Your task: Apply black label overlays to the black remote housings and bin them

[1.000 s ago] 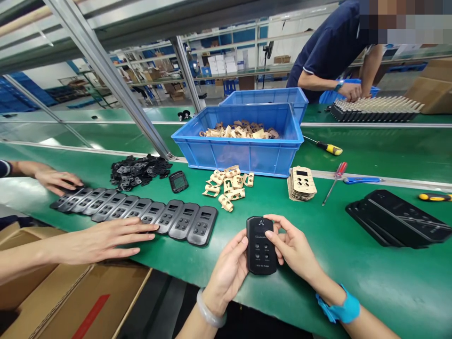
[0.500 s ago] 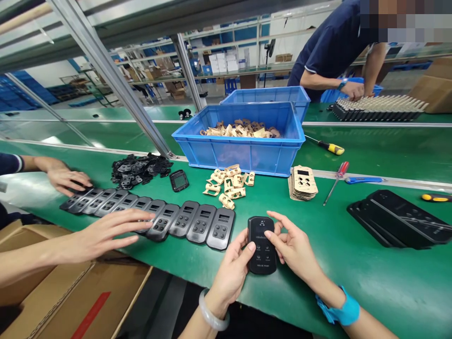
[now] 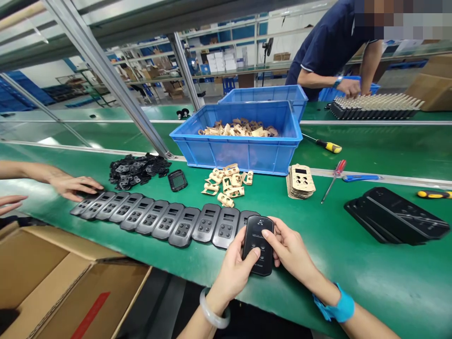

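Observation:
A black front panel [image 3: 260,268] with white print and small round buttons is held upright over the front of the bench. My left hand [image 3: 235,268] grips its left side, thumb pressed on the lower face. My right hand [image 3: 291,245] closes on its right edge, with the thumb on the upper middle. Just behind and to the left runs a row of similar black panels [image 3: 183,228] with button holes and slots; the panel nearest my hands is partly covered. A pile of curled tan film pieces [image 3: 231,181] lies beyond.
A blue bin [image 3: 236,153] of tan scraps stands behind. To the right are a tan sheet stack [image 3: 301,181], red screwdriver [image 3: 334,180], blue cutter [image 3: 362,178] and black panel stack [image 3: 395,216]. A co-worker's hand [image 3: 76,185] touches the row's left end; an open carton [image 3: 84,292] sits front left.
The row of panels has slid to the right, toward my hands. One co-worker's hand has drawn back from the row to the left edge. My left thumb has moved further onto the panel's face.

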Demonstrator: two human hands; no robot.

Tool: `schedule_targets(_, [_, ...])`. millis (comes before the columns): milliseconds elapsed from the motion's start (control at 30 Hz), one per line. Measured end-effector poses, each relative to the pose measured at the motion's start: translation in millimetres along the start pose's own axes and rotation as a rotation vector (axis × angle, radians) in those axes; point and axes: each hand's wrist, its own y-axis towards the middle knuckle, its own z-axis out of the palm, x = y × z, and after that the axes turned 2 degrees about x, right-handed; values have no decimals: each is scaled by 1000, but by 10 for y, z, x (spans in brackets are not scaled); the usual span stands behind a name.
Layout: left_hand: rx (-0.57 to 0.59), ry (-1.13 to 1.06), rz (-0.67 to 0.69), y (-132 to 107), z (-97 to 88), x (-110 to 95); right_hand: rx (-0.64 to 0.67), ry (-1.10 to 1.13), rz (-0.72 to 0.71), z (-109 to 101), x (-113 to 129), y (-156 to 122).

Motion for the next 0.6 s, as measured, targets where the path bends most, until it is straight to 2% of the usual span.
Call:
schedule_targets(133, [-33,9,-21,-19,30,-11,-14,119,21,17,15,7])
schedule_targets(300, [135,-81,-42,-57,113,-69,-10,209,44,22,22,5])
schedule_targets(433, [152,-52,-43,-90,83,-62,26,276,17,58,6,29])
schedule_targets(500, [221,-47,-54,-126,43,-51,30,321,-7,48,42,56])
schedule_targets(600, [339,1,-48,-192,-39,-57,-22,306,-81,-158,184,113])
